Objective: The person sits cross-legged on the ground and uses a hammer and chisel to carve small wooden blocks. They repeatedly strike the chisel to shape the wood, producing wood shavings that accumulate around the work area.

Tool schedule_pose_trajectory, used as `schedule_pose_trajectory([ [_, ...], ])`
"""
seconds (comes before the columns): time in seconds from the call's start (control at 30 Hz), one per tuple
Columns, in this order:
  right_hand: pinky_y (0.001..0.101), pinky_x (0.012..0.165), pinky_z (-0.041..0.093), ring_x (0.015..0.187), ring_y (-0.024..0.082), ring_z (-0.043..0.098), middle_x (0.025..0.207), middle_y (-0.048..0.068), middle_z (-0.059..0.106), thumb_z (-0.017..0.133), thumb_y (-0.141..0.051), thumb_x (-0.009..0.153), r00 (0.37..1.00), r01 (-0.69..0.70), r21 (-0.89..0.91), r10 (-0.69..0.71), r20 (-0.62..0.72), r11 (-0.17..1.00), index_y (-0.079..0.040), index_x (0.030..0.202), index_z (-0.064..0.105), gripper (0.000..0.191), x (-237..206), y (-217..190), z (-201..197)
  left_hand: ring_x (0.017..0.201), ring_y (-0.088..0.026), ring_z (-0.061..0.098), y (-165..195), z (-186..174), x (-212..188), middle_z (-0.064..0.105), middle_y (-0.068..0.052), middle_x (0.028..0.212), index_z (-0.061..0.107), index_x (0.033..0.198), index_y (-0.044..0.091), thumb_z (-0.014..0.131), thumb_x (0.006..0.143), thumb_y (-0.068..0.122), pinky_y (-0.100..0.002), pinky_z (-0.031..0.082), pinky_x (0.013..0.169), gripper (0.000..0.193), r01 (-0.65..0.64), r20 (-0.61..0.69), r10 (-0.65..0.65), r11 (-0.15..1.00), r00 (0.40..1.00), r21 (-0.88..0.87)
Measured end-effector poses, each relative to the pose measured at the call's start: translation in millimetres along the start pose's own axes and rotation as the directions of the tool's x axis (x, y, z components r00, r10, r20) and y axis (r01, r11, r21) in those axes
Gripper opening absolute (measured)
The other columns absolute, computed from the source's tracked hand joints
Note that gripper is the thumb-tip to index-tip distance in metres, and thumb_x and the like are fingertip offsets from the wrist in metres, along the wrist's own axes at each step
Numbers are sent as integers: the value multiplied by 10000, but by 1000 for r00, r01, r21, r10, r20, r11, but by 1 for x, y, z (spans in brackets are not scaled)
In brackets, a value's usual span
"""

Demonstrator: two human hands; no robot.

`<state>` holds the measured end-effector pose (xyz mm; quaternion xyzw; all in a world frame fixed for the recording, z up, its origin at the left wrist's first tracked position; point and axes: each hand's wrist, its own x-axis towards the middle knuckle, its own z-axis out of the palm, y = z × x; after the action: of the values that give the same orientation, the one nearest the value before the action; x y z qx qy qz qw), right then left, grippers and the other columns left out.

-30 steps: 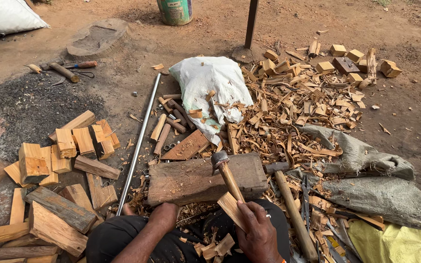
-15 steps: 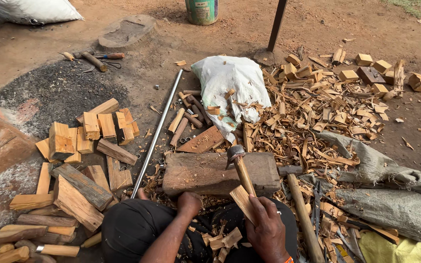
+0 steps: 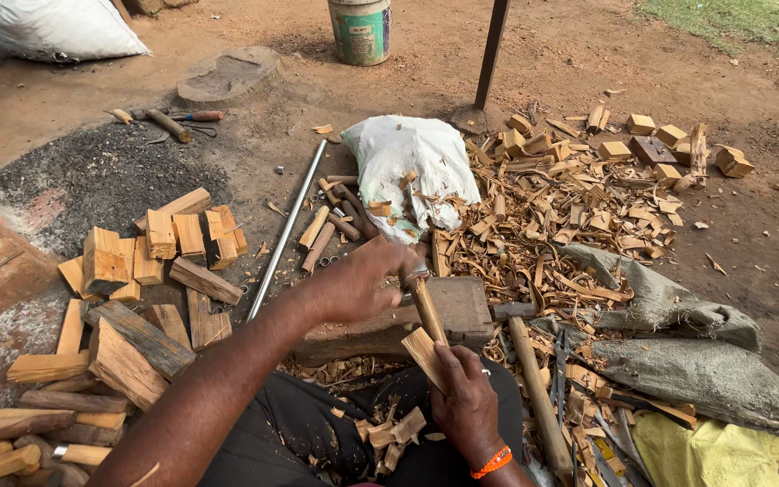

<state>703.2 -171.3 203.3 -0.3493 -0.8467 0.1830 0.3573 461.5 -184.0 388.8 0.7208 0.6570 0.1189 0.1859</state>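
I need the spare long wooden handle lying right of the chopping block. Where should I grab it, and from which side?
Probably grip the long wooden handle mid-shaft, coming from above. It lies nearly flat on the shavings, running away from the person beside the block. The round bare shaft suits fingers wrapping across it; the right hand is nearest.

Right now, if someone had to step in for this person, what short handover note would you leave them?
Left hand: closed over the head end of a wooden-handled tool, above the chopping block.
Right hand: grip on a small split wood piece, held upright against the handle.
Around: cut wood blocks stacked to the left, a metal rod beside them, shavings heaped to the right, a white sack beyond the block, a second long handle lying at the right.
Done: many blocks split, many shavings made.
Left: the piece in hand looks unfinished; the tool's blade is hidden.
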Motion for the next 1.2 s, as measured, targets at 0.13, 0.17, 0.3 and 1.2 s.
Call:
schedule_pose_trajectory([
  [0.13,431,782,613,1003,348,699,1239,153,607,809,-92,746,1000,-8,-16,8,6,1000,-145,1338,594,632,-2,-5,-3,1546,-310,340,43,-87,-2,401,-169,1631,497,1436,105,667,998,216,-455,466,1126,483,-489,-532,373,867,760,-90],
  [0.17,433,783,611,1002,349,698,1237,152,611,809,-93,746,1000,1,-10,-1,-3,1000,-141,1335,594,630,-2,-6,-4,1566,-319,348,45,-88,-1,482,-168,1613,579,1376,89,668,1046,239,-460,459,1161,373,-551,-581,437,834,687,-23],
  [0.3,428,772,612,988,338,704,1252,149,621,791,-79,773,1000,17,45,-17,-3,999,-131,1354,588,618,-8,-1,-12,1018,-255,681,17,5,1,694,-107,1139,681,1163,115,494,1052,319,-498,510,999,298,270,-106,-260,958,960,92],
  [1.2,446,811,601,1034,367,688,1270,145,619,748,2,758,999,0,5,-1,43,1000,-123,1387,589,661,3,-1,5,1202,-376,559,-28,238,-60,473,-186,1401,472,1437,91,890,770,386,-490,489,986,841,-11,333,104,963,937,-271],
])
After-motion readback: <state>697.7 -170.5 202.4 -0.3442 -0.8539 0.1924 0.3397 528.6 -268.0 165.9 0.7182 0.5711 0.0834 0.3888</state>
